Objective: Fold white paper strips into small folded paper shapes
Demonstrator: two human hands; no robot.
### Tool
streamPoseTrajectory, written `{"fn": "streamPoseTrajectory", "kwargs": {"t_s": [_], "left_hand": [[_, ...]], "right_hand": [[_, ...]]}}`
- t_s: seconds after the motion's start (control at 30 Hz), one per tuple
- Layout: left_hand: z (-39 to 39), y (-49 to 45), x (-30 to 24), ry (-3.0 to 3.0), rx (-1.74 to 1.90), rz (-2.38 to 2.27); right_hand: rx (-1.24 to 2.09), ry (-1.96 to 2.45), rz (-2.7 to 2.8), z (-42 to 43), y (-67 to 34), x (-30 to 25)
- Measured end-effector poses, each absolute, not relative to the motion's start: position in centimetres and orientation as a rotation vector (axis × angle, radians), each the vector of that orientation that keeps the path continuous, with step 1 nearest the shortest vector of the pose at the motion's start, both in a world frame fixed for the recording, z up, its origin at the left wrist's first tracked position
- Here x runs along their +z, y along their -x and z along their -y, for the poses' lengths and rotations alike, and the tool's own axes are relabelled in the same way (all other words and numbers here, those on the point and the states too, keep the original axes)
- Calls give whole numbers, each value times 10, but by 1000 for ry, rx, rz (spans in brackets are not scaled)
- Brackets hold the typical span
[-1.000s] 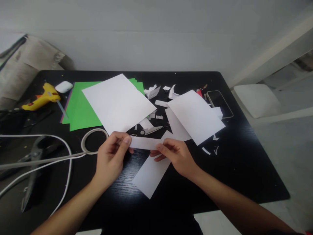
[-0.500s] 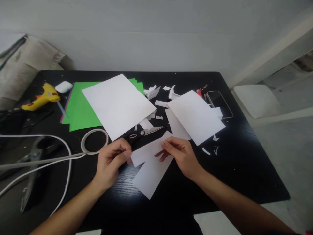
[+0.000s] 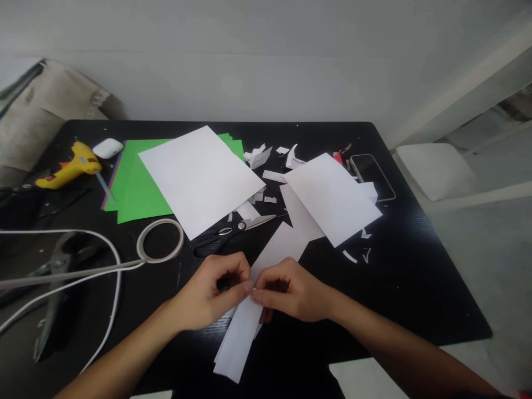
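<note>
Both hands meet over the front middle of the black table. My left hand point(image 3: 214, 291) pinches the upper end of a white paper strip point(image 3: 238, 344) between thumb and fingers. My right hand point(image 3: 293, 291) pinches the same end, its fingertips touching those of the left. The strip hangs tilted down toward the table's front edge. Beneath it a second white paper piece point(image 3: 286, 241) lies on the table, partly covered by the hands. Just beyond the left hand are black-handled scissors point(image 3: 241, 227), lying with blades pointing right.
A large white sheet point(image 3: 201, 180) lies on green sheets point(image 3: 139, 188). Another white sheet point(image 3: 334, 197) overlaps a phone point(image 3: 374, 176). Paper scraps point(image 3: 258, 157) lie between. At left are a tape roll point(image 3: 140, 244), a yellow glue gun point(image 3: 77, 166) and a white cable point(image 3: 118, 293).
Both hands have come together and moved nearer the front edge. The strip, stretched sideways between them before, now points down toward me. The scissors' handles have come into view.
</note>
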State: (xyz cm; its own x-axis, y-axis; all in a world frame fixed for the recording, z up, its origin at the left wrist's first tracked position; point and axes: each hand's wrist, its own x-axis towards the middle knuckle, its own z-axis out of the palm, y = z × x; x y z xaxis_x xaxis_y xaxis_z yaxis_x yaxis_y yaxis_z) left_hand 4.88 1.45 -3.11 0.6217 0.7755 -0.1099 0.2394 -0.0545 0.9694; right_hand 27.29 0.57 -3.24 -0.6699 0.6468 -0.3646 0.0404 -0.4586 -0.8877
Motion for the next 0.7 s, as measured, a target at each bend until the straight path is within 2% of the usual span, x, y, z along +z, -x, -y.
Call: {"fn": "streamPoseTrajectory", "kwargs": {"t_s": [0.7], "left_hand": [[-14,-51,-31,-1660,541,-857]], "right_hand": [[2041,1015,1467,-7,-273,-31]]}}
